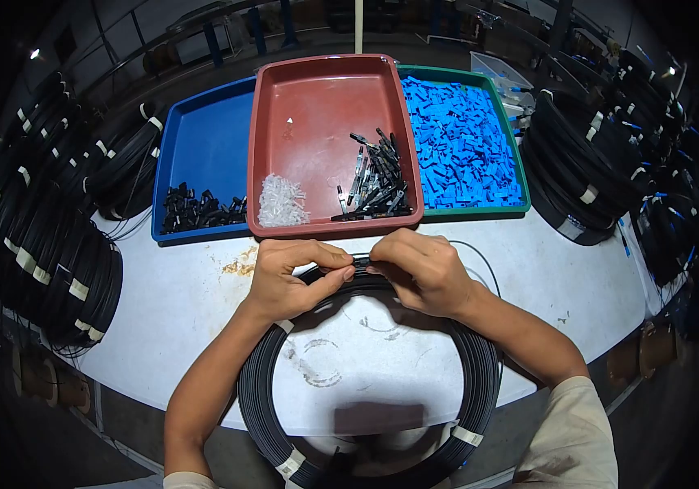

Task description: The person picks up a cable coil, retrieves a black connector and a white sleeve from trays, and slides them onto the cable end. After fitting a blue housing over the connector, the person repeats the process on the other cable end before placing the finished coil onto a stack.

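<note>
While both hands met above the far arc of a cable coil (475, 367), a small black piece (362, 262) sat between their fingertips; it lay to the right of the left hand (296, 277) and to the left of the right hand (424, 273), with neither clearly nearer. Its long axis appeared to run sideways, from one hand towards the other, though the fingers covered its ends and the exact line could not be told; the left thumb and forefinger were pinched on its left end, and the right fingertips were closed about its right end, the right thumb being mostly hidden.

The coil lay flat below the forearms, its near arc reaching past the edge of the white table (170, 318); a thin loose cable (490, 269) curved out beyond the right hand and down to the coil's right side. Just past the knuckles stood the red tray (325, 114), with clear bits (282, 201) at its near left and black connectors (384, 179) at its near right; a blue tray (211, 138) flanked it on the left, and a green tray (523, 191) with blue clips (463, 147) on the right.
</note>
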`<state>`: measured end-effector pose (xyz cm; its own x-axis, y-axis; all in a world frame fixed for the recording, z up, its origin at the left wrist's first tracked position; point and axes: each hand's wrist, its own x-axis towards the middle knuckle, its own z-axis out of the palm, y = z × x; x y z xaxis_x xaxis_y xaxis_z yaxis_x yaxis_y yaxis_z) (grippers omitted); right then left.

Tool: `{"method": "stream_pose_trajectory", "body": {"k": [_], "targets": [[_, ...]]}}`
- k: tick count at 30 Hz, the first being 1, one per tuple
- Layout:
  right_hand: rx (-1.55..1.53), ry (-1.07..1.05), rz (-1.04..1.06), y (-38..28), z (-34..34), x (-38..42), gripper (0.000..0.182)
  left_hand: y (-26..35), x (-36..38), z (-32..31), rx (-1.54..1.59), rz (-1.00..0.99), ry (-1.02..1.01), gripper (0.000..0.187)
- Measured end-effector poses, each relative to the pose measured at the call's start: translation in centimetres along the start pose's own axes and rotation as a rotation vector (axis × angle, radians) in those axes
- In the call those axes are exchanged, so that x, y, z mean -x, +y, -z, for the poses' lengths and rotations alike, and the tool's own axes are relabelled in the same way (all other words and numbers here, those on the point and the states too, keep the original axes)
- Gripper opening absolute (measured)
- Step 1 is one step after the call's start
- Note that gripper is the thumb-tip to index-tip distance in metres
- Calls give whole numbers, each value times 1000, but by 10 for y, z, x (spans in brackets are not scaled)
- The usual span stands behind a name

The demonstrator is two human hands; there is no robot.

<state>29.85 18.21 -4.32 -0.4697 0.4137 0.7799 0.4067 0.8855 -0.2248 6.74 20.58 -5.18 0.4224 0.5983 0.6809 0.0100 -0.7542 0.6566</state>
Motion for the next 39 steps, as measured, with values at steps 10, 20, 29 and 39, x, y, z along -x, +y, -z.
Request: {"method": "stream_pose_trajectory", "body": {"k": [10, 20, 29, 39], "targets": [[31, -63, -64, -1, 3, 1, 16, 2, -1, 2, -345, -355, -153, 22], [-13, -25, -100, -1, -2, -2, 18, 1, -3, -1, -287, -335, -65, 21], [-103, -152, -166, 0, 3, 0, 14, 4, -2, 1, -304, -340, -147, 21], [-126, -121, -147, 3, 3, 3, 20, 1, 0, 0, -292, -318, -148, 21]]}}
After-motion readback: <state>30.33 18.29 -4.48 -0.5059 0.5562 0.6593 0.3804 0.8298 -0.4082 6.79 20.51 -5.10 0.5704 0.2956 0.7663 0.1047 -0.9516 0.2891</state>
